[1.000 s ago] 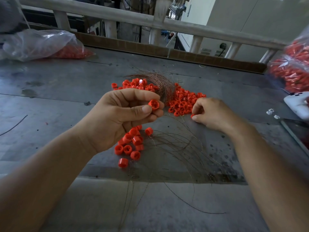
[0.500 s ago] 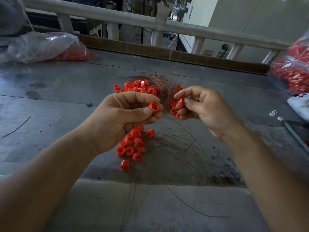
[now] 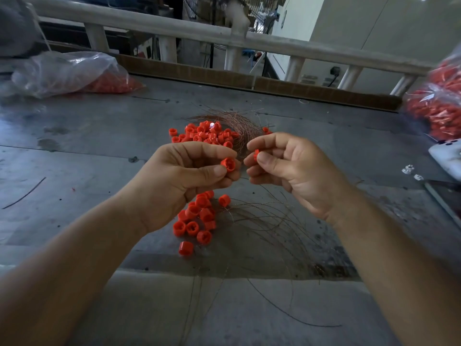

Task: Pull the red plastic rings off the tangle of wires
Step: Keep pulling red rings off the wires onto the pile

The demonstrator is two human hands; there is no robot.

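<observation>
At the centre of the view a small red plastic ring (image 3: 228,164) is pinched between the thumb and curled fingers of the left hand (image 3: 184,181), open end towards the camera. Just beside it at 3 o'clock, not touching, a second red plastic ring (image 3: 256,154) is pinched between the thumb and forefinger of the right hand (image 3: 291,171). Both hands are closed on their rings, raised above the grey metal table (image 3: 99,146). Whether a wire runs through either ring is too fine to tell.

At 12 o'clock, behind the hands, lies the tangle of thin coppery wires (image 3: 239,126), with a far heap of red rings (image 3: 204,134) against its left side. At 6 o'clock, under the left hand, sits a near cluster of red rings (image 3: 197,218); loose thin wire strands (image 3: 269,221) fan out from it towards 4 o'clock and over the table's front edge.

Further out, a clear plastic bag of red pieces (image 3: 62,73) lies at 10 o'clock, another bag of red parts (image 3: 439,106) at 2 o'clock, and a white device (image 3: 446,156) at 3 o'clock.

The step in hand looks like freeing 1 ring, with many more rings left by the tangle. The next move probably calls for a steady pull straight along any strand caught in the ring, a firm pinch against slipping, then a drop onto the near cluster.
</observation>
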